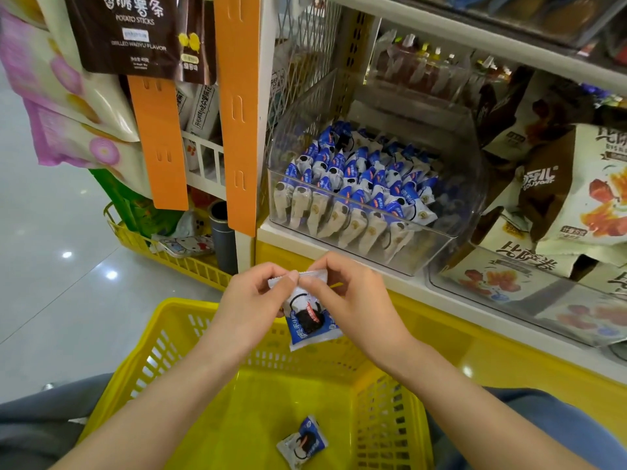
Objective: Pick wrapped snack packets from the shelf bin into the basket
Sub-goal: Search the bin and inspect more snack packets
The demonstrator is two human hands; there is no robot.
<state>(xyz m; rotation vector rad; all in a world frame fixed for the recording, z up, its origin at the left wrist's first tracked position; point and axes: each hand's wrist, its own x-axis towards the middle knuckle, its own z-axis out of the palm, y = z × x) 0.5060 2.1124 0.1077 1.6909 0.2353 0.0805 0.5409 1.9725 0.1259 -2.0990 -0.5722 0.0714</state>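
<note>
1. Nearest me, the yellow basket [163,351] held a lone packet [302,442] on its floor, so I judged the job barely begun.
2. Over its far rim, my left hand [258,293] and right hand [342,290] each pinched the top seam of a second packet [314,323], which hung above the basket, not yet dropped.
3. Farther off, the clear shelf bin [441,252] was crowded with rows of stocked packets [356,184], so plenty remained to pick.

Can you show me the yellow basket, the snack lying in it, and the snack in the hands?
basket [264,408]: head view, its bare floor.
packet in the basket [303,442]: head view, its middle.
held packet [314,329]: head view, its blue lower half.
</note>
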